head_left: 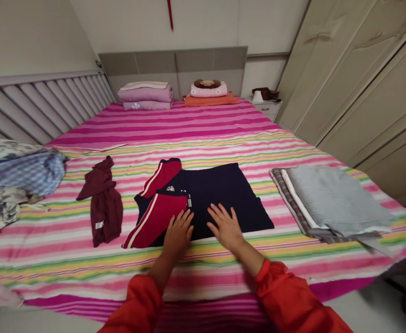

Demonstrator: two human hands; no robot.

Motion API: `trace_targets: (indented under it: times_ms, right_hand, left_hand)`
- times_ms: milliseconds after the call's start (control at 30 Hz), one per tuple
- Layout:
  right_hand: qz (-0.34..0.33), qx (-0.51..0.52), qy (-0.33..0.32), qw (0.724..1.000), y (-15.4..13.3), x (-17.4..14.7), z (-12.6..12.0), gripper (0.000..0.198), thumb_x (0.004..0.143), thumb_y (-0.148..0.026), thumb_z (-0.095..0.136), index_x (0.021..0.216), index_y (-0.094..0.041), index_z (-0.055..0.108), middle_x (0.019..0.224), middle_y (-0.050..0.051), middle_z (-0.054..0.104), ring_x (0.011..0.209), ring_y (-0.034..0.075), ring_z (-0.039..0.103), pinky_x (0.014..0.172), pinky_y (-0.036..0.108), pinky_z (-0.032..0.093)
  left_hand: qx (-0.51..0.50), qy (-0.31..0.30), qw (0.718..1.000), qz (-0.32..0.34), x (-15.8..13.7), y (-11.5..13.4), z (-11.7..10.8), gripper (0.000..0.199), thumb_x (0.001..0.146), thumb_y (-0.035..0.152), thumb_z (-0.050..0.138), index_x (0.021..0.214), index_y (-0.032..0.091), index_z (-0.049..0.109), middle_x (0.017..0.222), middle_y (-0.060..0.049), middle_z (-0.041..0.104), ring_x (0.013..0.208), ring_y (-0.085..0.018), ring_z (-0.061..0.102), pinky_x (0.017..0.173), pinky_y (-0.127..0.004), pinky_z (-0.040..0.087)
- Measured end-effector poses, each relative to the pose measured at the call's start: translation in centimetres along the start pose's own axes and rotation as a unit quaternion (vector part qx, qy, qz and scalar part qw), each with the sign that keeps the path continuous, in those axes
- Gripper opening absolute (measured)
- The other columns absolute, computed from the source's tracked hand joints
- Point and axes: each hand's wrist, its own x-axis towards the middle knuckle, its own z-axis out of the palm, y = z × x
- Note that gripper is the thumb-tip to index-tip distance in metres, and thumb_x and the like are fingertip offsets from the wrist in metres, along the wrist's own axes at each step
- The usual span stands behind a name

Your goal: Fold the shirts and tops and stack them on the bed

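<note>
A navy T-shirt (220, 185) with red sleeves and white stripes lies on the striped bed, its sleeves folded inward at the left. My left hand (178, 233) rests on its near edge, by the red sleeve, fingers stretched out. Flat on the navy cloth lies my right hand (226, 226), fingers spread. Neither hand grips anything. Small white print shows on the chest, partly covered by the folded sleeve. To the left is a crumpled maroon garment (106, 208) with a white label, apart from both hands.
A stack of folded grey and white clothes (338, 199) sits at the right. Loose clothes (26, 171) are heaped at the left edge. Folded purple bedding (145, 95) and a pink pillow (208, 90) stand by the headboard (175, 64). Wardrobe doors (355, 69) line the right side.
</note>
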Motion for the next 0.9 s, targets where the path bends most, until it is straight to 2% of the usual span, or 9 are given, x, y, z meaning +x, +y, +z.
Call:
trace_targets:
  times_ms: [133, 300, 467, 567, 633, 667, 733, 800, 900]
  right_hand:
    - [0.092, -0.037, 0.015, 0.995, 4.4, -1.0, -1.5, 0.05, 0.098, -0.042, 0.038, 0.146, -0.029, 0.043, 0.153, 0.003, 0.041, 0.144, 0.028, 0.031, 0.117, 0.06, 0.015]
    - [0.177, -0.054, 0.037, 0.982, 8.7, -2.4, -3.0, 0.052, 0.096, -0.04, 0.04, 0.146, -0.029, 0.042, 0.155, 0.003, 0.039, 0.146, 0.027, 0.028, 0.117, 0.06, 0.014]
    - [0.215, -0.051, 0.053, 0.974, 9.9, -3.0, -2.9, 0.053, 0.095, -0.04, 0.038, 0.146, -0.025, 0.042, 0.156, 0.004, 0.038, 0.147, 0.027, 0.024, 0.116, 0.061, 0.014]
    - [0.211, -0.05, 0.065, 0.974, 10.0, -3.0, -2.5, 0.053, 0.096, -0.042, 0.036, 0.146, -0.027, 0.043, 0.155, 0.004, 0.039, 0.147, 0.027, 0.025, 0.115, 0.062, 0.015]
    - [0.208, -0.06, 0.066, 0.974, 10.1, -3.0, -2.3, 0.053, 0.096, -0.043, 0.033, 0.146, -0.027, 0.043, 0.155, 0.005, 0.04, 0.146, 0.027, 0.025, 0.115, 0.061, 0.018]
    - [0.207, -0.071, 0.065, 0.974, 10.1, -3.0, -2.3, 0.053, 0.097, -0.043, 0.031, 0.146, -0.026, 0.043, 0.155, 0.004, 0.04, 0.146, 0.027, 0.026, 0.114, 0.061, 0.019]
    - [0.205, -0.094, 0.061, 0.972, 10.0, -3.0, -2.3, 0.054, 0.098, -0.043, 0.025, 0.147, -0.027, 0.042, 0.155, 0.003, 0.04, 0.146, 0.026, 0.027, 0.114, 0.06, 0.021]
    - [0.205, -0.114, 0.053, 0.971, 10.0, -3.0, -2.4, 0.055, 0.099, -0.043, 0.022, 0.148, -0.026, 0.04, 0.155, 0.002, 0.039, 0.146, 0.026, 0.028, 0.114, 0.059, 0.023]
    - [0.202, -0.13, 0.047, 0.97, 10.1, -3.1, -2.3, 0.056, 0.099, -0.044, 0.02, 0.148, -0.026, 0.039, 0.155, 0.001, 0.039, 0.145, 0.026, 0.029, 0.113, 0.058, 0.026]
  left_hand:
    - [0.009, 0.028, 0.998, -0.05, -1.7, -2.7, -1.6, 0.05, 0.096, 0.032, 0.039, 0.144, 0.023, 0.045, 0.152, -0.008, 0.044, 0.144, -0.027, 0.032, 0.12, -0.049, 0.019]
    - [0.01, 0.056, 0.991, -0.119, -3.8, -6.9, -4.4, 0.049, 0.092, 0.031, 0.044, 0.14, 0.023, 0.051, 0.149, -0.01, 0.047, 0.142, -0.03, 0.035, 0.12, -0.052, 0.013]
    - [0.021, 0.099, 0.968, -0.23, -6.0, -10.5, -7.1, 0.047, 0.093, 0.03, 0.039, 0.137, 0.021, 0.053, 0.147, -0.014, 0.049, 0.143, -0.033, 0.032, 0.117, -0.058, 0.018]
    - [0.057, 0.13, 0.948, -0.283, -5.7, -10.1, -7.8, 0.047, 0.094, 0.029, 0.034, 0.135, 0.016, 0.054, 0.146, -0.019, 0.048, 0.142, -0.036, 0.034, 0.113, -0.064, 0.022]
    - [0.076, 0.156, 0.95, -0.259, -4.4, -8.1, -7.3, 0.047, 0.095, 0.029, 0.033, 0.133, 0.013, 0.055, 0.145, -0.021, 0.049, 0.14, -0.036, 0.037, 0.114, -0.062, 0.024]
    - [0.076, 0.152, 0.961, -0.218, -3.5, -6.6, -6.7, 0.047, 0.096, 0.03, 0.032, 0.134, 0.014, 0.055, 0.146, -0.019, 0.049, 0.14, -0.033, 0.038, 0.114, -0.059, 0.026]
    - [0.065, 0.104, 0.988, -0.095, -1.5, -3.4, -4.9, 0.046, 0.097, 0.029, 0.031, 0.136, 0.019, 0.053, 0.148, -0.012, 0.049, 0.14, -0.027, 0.039, 0.115, -0.052, 0.03]
    - [0.064, 0.041, 0.997, 0.006, 0.4, -0.8, -3.0, 0.046, 0.098, 0.029, 0.031, 0.14, 0.025, 0.049, 0.149, -0.006, 0.049, 0.14, -0.023, 0.039, 0.116, -0.049, 0.03]
    - [0.086, -0.007, 0.996, 0.017, 2.4, -0.2, -1.3, 0.046, 0.098, 0.032, 0.032, 0.142, 0.028, 0.047, 0.15, -0.003, 0.048, 0.141, -0.023, 0.038, 0.116, -0.052, 0.029]
